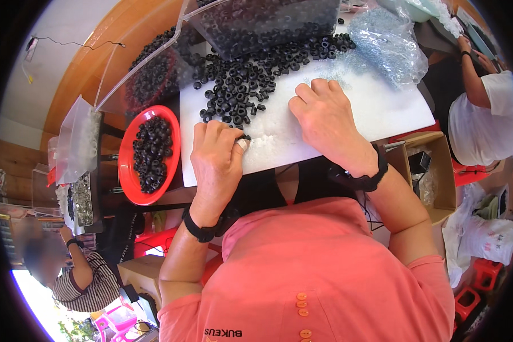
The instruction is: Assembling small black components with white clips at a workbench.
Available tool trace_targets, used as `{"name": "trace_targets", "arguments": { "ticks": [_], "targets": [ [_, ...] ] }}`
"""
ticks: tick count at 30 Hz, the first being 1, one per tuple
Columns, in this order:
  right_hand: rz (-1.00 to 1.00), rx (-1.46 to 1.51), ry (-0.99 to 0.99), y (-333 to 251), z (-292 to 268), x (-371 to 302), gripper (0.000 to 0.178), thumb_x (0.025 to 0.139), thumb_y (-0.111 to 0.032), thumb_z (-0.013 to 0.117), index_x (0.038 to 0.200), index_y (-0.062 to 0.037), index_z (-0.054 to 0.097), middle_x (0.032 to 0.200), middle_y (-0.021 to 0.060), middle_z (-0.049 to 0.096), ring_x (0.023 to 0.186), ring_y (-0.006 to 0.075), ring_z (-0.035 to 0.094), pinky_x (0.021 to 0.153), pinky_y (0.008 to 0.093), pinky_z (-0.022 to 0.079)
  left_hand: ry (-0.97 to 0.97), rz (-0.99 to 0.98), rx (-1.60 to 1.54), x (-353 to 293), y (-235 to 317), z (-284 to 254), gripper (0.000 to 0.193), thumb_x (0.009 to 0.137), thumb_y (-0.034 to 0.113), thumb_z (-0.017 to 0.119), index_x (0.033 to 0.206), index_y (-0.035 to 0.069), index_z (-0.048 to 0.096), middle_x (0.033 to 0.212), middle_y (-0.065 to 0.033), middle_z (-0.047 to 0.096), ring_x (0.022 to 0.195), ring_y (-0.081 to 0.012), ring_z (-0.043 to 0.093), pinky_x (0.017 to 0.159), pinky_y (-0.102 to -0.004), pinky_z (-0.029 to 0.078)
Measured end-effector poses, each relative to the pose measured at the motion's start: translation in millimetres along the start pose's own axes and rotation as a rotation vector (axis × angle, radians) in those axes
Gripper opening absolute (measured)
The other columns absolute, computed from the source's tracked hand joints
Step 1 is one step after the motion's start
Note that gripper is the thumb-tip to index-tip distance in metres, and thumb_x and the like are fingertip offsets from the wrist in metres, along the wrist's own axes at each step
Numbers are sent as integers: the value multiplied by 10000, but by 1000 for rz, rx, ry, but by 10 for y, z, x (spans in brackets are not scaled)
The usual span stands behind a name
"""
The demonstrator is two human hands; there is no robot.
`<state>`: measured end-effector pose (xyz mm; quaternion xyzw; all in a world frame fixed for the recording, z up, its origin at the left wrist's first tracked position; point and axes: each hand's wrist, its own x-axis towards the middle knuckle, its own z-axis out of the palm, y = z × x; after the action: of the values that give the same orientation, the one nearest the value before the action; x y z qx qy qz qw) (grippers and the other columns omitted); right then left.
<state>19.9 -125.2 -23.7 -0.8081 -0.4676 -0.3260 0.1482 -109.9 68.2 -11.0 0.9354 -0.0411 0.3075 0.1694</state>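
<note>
Small black ring-like plastic parts (237,85) lie in a heap on the white foam board (382,117) in front of me. At the heap's near edge my left hand (215,153) is closed, with one black ring-like part (245,137) between thumb and forefinger. White wrapping covers part of that thumb. Further right, my right hand (326,121) rests low over the board with its fingers curled under. Its fingertips are hidden, so whatever they hold does not show. Tiny clear-bluish pieces (336,71) are scattered just beyond it.
A red oval tray (178,149) of black parts stands left of the board. Behind the heap is a clear plastic bin (268,28), beside a clear bag (390,48) of bluish pieces. An open cardboard box (443,196) sits at right. Other people work at both sides.
</note>
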Motion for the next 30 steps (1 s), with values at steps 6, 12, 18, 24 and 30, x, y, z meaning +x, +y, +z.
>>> {"name": "trace_targets", "arguments": {
  "ticks": [6, 12, 18, 24, 30],
  "targets": [
    [-30, -15, -72, 57, -51, 8, 78, 754, -114, 635, 775, -52, 678, 801, 87, 619, 855, 260, 599, 760, 394, 450, -12, -23, -55, 45, -17, -43, 175, 755, -30, 736, 912, 27, 681, 902, -97, 600, 890, -303, 535, 754, -411, 461],
    [-32, 40, -18, 167, -101, -27, 93, 729, -85, 660, 817, -57, 655, 806, 90, 621, 854, 268, 599, 761, 397, 448, 26, -122, -102, 45, -189, -88, 163, 779, -27, 712, 931, 28, 690, 910, -101, 613, 898, -300, 541, 785, -404, 460],
    [98, 345, 151, 12, -170, -14, 162, 736, -53, 725, 822, -77, 589, 786, 69, 597, 812, 280, 596, 703, 391, 446, -22, 140, 66, 411, -163, 19, 161, 742, -63, 659, 872, 31, 676, 872, -102, 579, 891, -310, 540, 777, -424, 462],
    [175, 475, 174, -126, -52, -162, 216, 716, -33, 759, 815, -82, 573, 783, 66, 585, 790, 282, 589, 684, 403, 442, -204, 224, 286, 615, -196, 120, 62, 780, 20, 641, 836, 12, 666, 889, -125, 612, 910, -326, 568, 764, -436, 485],
    [181, 456, 209, -116, 11, -225, 219, 705, -20, 755, 827, -83, 585, 795, 71, 581, 773, 284, 577, 679, 400, 436, -241, 225, 299, 724, -271, 213, 38, 746, 27, 635, 781, 13, 631, 852, -137, 616, 895, -327, 577, 752, -443, 495]
  ]
}}
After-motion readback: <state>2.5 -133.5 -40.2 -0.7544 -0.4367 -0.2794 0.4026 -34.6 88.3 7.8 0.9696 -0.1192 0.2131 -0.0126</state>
